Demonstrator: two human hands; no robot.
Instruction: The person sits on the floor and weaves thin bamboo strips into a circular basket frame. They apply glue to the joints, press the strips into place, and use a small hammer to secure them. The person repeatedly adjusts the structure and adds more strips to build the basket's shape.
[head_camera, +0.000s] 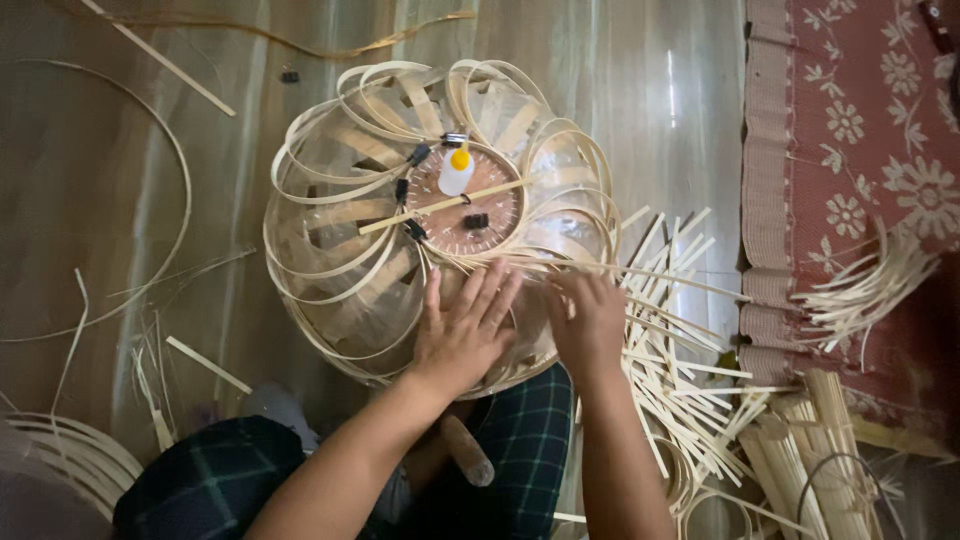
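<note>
the left hand lies flat and open on the round bamboo frame. the right hand has its grip pinched on thin strips (they look bendy). too hard a pull might snap one, or tip the little glue bottle.

1 bamboo basket frame, 1 glue bottle, 2 hands.

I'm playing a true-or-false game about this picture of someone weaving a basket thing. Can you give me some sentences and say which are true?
1. The left hand lies flat on the round woven bamboo frame. True.
2. A small bottle with a yellow cap sits on the frame's round disc. True.
3. The right hand holds scissors. False: it grips thin bamboo strips.
4. The patterned rug is blue. False: it is red with pale flowers.
5. Loose bamboo strips lie on the floor by the right hand. True.
</note>
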